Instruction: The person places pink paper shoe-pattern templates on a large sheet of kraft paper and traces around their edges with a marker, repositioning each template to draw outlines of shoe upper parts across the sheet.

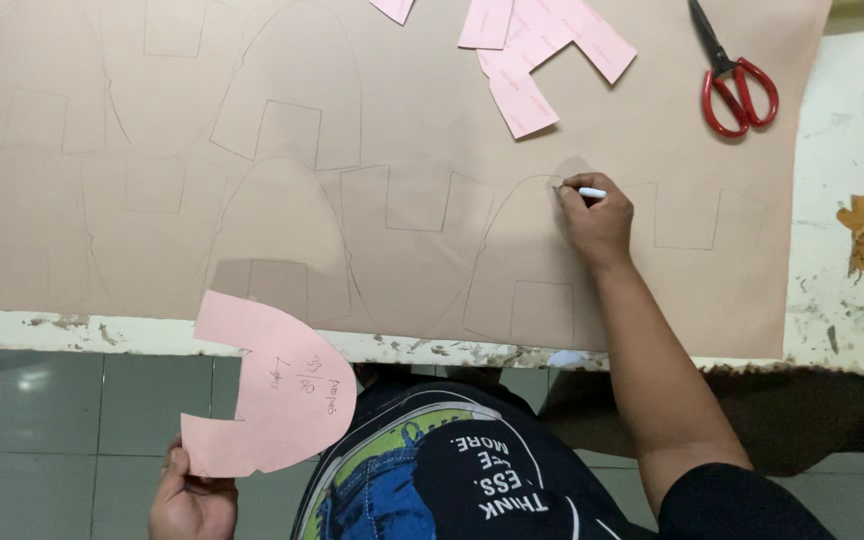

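The right hand (597, 218) rests on a large tan sheet (432, 120) spread over the work table (842, 150), its fingers closed around a white pen (590, 192) whose tip points to the hand's left, right at the top of a rounded outline drawn on the sheet. That outline runs down and to the left of the hand toward the near edge of the table, with a small square notch drawn at its foot. More traced shapes of the same kind fill the sheet further to the left of the hand, and a squared notch shape lies just to its right

The left hand (190, 500) hangs below the table edge, well apart from the right hand, over the tiled floor (52, 430). It pinches the lower corner of a pink paper pattern (277, 385), a rounded arch shape with a notch cut into one side and some handwriting on it; the pattern's top edge overlaps the table's near rim

Beyond the right hand, at the far side of the sheet, lie several pink pattern pieces (542, 50) overlapping one another. Up and to the right of the right hand lie red-handled scissors (737, 85), blades closed, on the sheet's corner
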